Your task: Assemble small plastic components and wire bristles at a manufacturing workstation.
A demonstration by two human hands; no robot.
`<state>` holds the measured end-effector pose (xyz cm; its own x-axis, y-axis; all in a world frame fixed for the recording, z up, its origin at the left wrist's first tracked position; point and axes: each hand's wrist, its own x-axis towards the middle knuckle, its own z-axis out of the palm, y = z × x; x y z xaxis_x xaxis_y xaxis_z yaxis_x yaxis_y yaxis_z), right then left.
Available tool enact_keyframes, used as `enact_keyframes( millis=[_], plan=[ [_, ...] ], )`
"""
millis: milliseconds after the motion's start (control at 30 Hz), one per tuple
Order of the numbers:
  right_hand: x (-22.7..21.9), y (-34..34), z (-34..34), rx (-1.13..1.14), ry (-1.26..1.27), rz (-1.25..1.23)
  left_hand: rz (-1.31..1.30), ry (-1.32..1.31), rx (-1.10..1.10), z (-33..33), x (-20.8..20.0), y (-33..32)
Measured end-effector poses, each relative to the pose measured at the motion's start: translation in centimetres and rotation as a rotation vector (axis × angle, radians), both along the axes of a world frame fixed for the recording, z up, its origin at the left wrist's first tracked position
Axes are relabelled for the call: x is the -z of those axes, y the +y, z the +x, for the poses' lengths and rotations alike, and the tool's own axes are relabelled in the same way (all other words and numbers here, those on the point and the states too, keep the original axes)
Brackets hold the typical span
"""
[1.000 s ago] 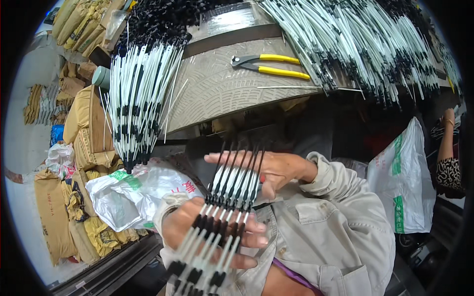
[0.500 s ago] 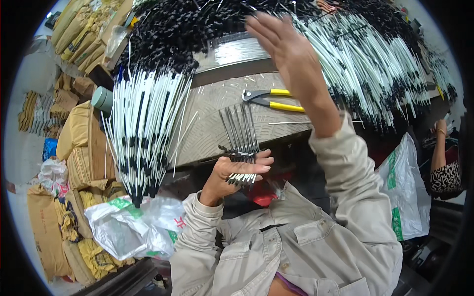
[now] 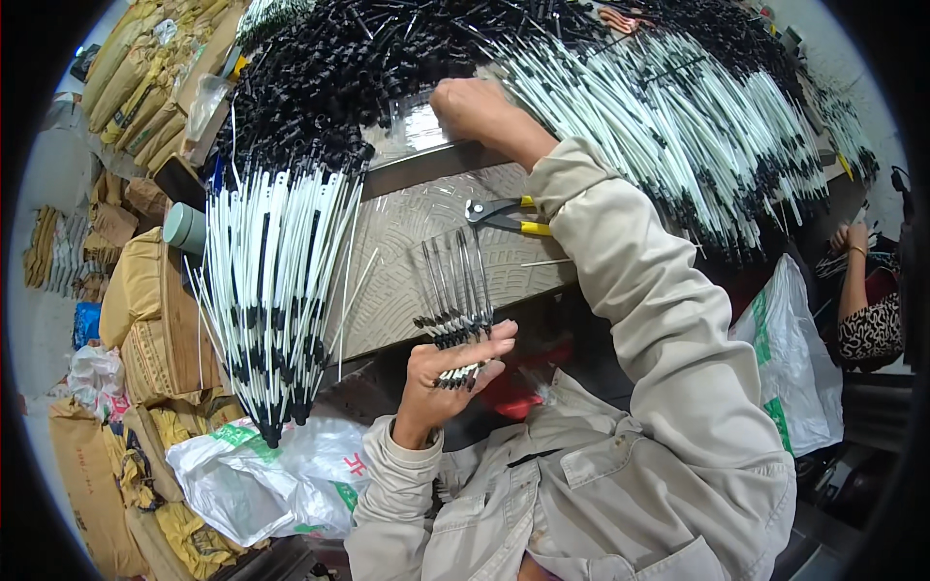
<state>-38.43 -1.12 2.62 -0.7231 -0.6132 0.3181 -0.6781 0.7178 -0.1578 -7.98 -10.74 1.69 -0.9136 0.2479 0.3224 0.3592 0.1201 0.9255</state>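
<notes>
My left hand (image 3: 436, 382) is closed around a bundle of thin rods (image 3: 453, 281). Their dark, bare lengths fan upward, away from me, with black fittings just above the fingers and pale, black-tipped ends below them. Beyond the bench top, my right hand (image 3: 481, 111) is curled down at a shiny batch of fine, clear or silvery strips (image 3: 421, 128). Its fingertips are hidden, so what they pinch does not show. Nearer me, cutting pliers (image 3: 499, 215) with yellow handles lie on the patterned bench top (image 3: 397, 218), partly under my right sleeve.
White rods with black fittings (image 3: 276, 242) overhang the bench at left; another large pile (image 3: 649, 126) spreads at right. Small black parts (image 3: 387, 58) heap behind. White plastic bags (image 3: 271, 474) and brown sacks (image 3: 145, 300) lie at left. Another person's arm (image 3: 855, 281) shows at far right.
My right hand has come down and left from its raised, stretched-out position to the shiny strips, and its fingers have curled. The left hand still holds the bundle, slightly lower in view.
</notes>
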Motion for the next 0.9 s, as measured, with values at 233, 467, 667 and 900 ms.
enact_keyframes(
  millis=[233,467,667,900],
  plan=[
    [-3.8,-0.3,1.7,0.027,0.138,-0.228,0.234,-0.151,-0.002,0.1,0.0,0.7],
    [-8.0,7.7,18.5,-0.432,-0.326,-0.863,0.542,-0.302,-0.014,0.3,-0.2,0.4],
    [-5.1,9.9,23.7,-0.427,-0.146,-0.656,0.478,-0.233,-0.070,0.6,-0.5,0.4],
    [-4.3,8.8,24.1,-0.403,-0.002,-0.774,0.317,-0.250,-0.234,1.1,0.9,-0.1]
  ],
)
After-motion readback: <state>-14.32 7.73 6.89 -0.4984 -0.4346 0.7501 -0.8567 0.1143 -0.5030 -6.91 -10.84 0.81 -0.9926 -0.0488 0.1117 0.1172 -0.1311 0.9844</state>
